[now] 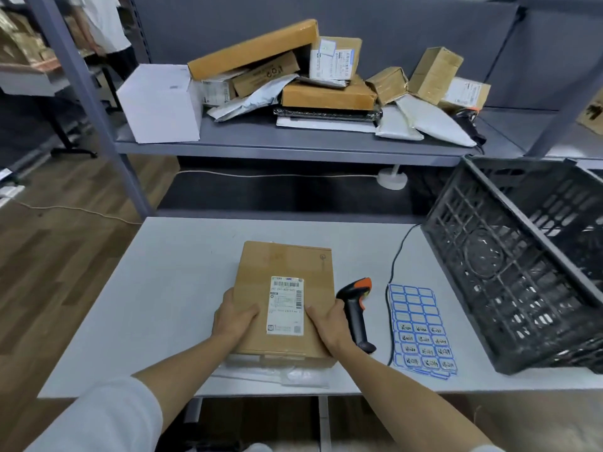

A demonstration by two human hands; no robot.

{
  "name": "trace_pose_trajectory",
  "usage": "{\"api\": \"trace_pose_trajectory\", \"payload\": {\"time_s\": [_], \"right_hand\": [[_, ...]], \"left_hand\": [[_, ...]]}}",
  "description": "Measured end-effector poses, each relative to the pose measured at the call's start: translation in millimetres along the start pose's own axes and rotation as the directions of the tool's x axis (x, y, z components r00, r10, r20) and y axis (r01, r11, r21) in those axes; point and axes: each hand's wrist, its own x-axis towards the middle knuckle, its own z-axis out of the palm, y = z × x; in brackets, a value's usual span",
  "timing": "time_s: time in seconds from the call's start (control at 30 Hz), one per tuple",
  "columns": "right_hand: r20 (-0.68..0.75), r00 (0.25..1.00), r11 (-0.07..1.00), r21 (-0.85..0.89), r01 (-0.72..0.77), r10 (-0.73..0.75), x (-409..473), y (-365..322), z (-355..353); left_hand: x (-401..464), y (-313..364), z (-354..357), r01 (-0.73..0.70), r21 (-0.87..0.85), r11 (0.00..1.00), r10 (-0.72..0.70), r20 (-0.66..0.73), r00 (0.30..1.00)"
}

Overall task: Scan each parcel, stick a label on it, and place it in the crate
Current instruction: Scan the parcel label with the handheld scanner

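Note:
A flat brown cardboard parcel (287,265) with a white shipping label (285,306) lies on the white table (163,288), resting partly on a clear plastic sleeve (293,375). My left hand (233,316) grips its near left edge and my right hand (328,321) grips its near right edge. A black and orange barcode scanner (357,308) lies just right of the parcel, its cable running back. A sheet of blue-bordered stickers (419,331) lies right of the scanner. A black plastic crate (522,265) stands tilted at the table's right end.
A grey shelf (293,141) behind the table carries a heap of cardboard boxes (326,93), padded mailers (430,122) and a white box (160,102). A person stands at the far left (104,27). A white cable and round base (391,179) lie below the shelf.

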Motion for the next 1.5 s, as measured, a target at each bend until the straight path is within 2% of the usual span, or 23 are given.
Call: {"api": "trace_pose_trajectory", "payload": {"time_s": [0.43, 0.53, 0.6, 0.63, 0.67, 0.73, 0.87, 0.93, 1.07, 1.17, 1.27, 1.4, 1.5], "right_hand": [[0.284, 0.955, 0.961, -0.277, -0.004, 0.086, 30.1, -19.6, -35.7], [0.199, 0.980, 0.904, -0.422, 0.073, 0.014, 32.5, -24.7, -45.7], [0.102, 0.987, 0.778, -0.607, 0.161, -0.124, 35.6, -22.0, -49.9], [0.032, 0.982, 0.748, -0.644, 0.161, -0.184, 37.6, -18.1, -52.1], [-0.046, 0.979, 0.777, -0.616, 0.128, -0.198, 39.1, -13.8, -54.6], [-0.148, 0.982, 0.827, -0.562, 0.018, -0.121, 38.8, -4.4, -57.8], [-0.175, 0.978, 0.797, -0.572, -0.194, 0.113, 42.0, 15.3, -55.5], [-0.169, 0.976, 0.803, -0.558, -0.210, 0.138, 47.5, 22.5, -52.7], [-0.049, 0.986, 0.796, -0.586, -0.156, 0.157, 54.3, 28.4, -48.2], [-0.060, 0.981, 0.822, -0.537, -0.188, 0.185, 53.6, 29.0, -51.8], [-0.045, 0.973, 0.887, -0.404, -0.224, 0.226, 56.8, 18.7, -63.9], [-0.128, 0.984, 0.992, 0.001, -0.126, 0.125, 46.6, -15.0, -80.6], [-0.135, 0.991, 0.973, 0.233, 0.009, 0.023, 25.4, -43.1, -82.4]], "left_hand": [[5.8, 11.0, 4.9, 0.075, 0.068, 0.995, -0.075, 0.000, 0.997], [5.1, 16.1, 5.9, 0.088, 0.081, 0.993, -0.087, -0.007, 0.996], [3.7, 18.5, 6.8, 0.093, 0.099, 0.991, -0.093, 0.002, 0.996], [3.1, 19.3, 7.0, 0.096, 0.111, 0.989, -0.097, 0.008, 0.995], [2.7, 20.0, 6.9, 0.098, 0.123, 0.988, -0.100, 0.014, 0.995], [2.6, 21.4, 5.4, 0.101, 0.139, 0.985, -0.106, 0.030, 0.994], [2.6, 24.6, 1.7, 0.125, 0.145, 0.981, -0.134, 0.060, 0.989], [1.3, 25.3, 1.3, 0.139, 0.138, 0.981, -0.150, 0.074, 0.986], [-0.9, 23.4, -0.4, 0.129, 0.157, 0.979, -0.143, 0.081, 0.986], [-4.2, 20.2, -0.9, 0.113, 0.137, 0.984, -0.125, 0.084, 0.989], [-8.2, 16.7, -2.1, 0.099, 0.105, 0.990, -0.109, 0.092, 0.990], [-12.4, 12.9, -0.8, 0.084, 0.076, 0.994, -0.091, 0.085, 0.992], [-14.0, 11.9, 0.5, 0.076, 0.061, 0.995, -0.080, 0.075, 0.994]]}}
